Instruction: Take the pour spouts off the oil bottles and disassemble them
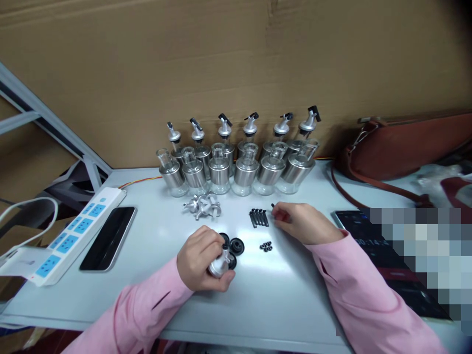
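Note:
My left hand (202,260) is closed around a silver pourer spout (220,265), held low over the table. Right beside it lie several black ribbed stoppers (236,246), partly covered by the hand. My right hand (300,221) pinches a small black lever (273,205), only its tip showing past the fingers. Just left of those fingers, several black levers (258,218) lie in a row. Nearer to me is a cluster of small black rings (266,246). Beyond my left hand, several loose silver spouts (202,205) are heaped together.
Two rows of glass bottles with steel bands (246,171) stand at the back; the rear row carries spouts. At left are a phone (108,239) and a power strip (70,241). A brown bag (405,147) and a tablet-like screen (368,246) lie at right.

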{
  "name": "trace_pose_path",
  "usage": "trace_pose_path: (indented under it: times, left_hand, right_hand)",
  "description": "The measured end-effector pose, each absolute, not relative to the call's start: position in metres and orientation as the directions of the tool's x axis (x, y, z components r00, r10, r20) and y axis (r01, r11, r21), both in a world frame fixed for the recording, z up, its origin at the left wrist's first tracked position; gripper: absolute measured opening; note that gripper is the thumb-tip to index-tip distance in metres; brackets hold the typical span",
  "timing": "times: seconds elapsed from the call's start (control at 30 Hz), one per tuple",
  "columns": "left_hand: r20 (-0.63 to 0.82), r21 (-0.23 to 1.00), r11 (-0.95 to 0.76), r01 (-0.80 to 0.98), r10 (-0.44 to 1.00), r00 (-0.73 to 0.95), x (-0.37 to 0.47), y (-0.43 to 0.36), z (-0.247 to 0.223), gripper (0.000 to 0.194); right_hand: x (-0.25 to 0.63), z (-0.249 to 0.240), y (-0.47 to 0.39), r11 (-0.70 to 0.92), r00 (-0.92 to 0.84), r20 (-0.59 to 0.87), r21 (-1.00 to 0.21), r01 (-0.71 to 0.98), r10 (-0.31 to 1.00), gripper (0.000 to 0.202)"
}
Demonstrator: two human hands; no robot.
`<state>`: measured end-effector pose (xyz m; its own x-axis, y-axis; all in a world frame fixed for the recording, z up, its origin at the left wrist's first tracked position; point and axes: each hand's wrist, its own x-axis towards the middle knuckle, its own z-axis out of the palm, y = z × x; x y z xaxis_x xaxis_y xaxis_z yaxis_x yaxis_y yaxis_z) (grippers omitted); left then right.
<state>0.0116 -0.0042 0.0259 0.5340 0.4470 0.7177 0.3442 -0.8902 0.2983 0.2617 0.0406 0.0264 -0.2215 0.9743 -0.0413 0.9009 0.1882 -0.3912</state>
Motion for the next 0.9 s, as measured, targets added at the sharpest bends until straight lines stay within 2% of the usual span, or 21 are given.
trace_pose_path:
  times: [0.23, 0.33, 0.43, 0.53, 0.9]
  left_hand:
    - [0.713, 0.305, -0.894, 0.329, 0.443, 0.543, 0.0113, -0.0039, 0.0245, 0.015]
    - [0.718, 0.304, -0.893, 0.332, 0.444, 0.537, 0.0107, -0.0038, 0.0242, 0.015]
    - [0.719, 0.301, -0.894, 0.333, 0.442, 0.536, 0.0108, -0.0040, 0.0236, 0.015]
    - [0.711, 0.306, -0.892, 0.334, 0.447, 0.542, 0.0111, -0.0041, 0.0233, 0.016]
    - [0.706, 0.306, -0.894, 0.328, 0.444, 0.551, 0.0109, -0.0038, 0.0232, 0.017]
  right_hand:
    - [0.2615, 0.0259, 0.0401, 0.061, -0.101, -0.136, -0.271, 0.961, 0.986, 0.016]
    - [0.2605, 0.0247, 0.0406, 0.005, -0.040, -0.132, -0.260, 0.966, 0.990, 0.030]
    - [0.2600, 0.0219, 0.0409, 0.047, -0.072, -0.106, -0.220, 0.974, 0.992, 0.038]
    - [0.2616, 0.0200, 0.0410, 0.113, -0.124, -0.049, -0.191, 0.975, 0.991, 0.030]
    - [0.2676, 0.0221, 0.0436, 0.116, -0.138, -0.072, -0.245, 0.962, 0.988, 0.024]
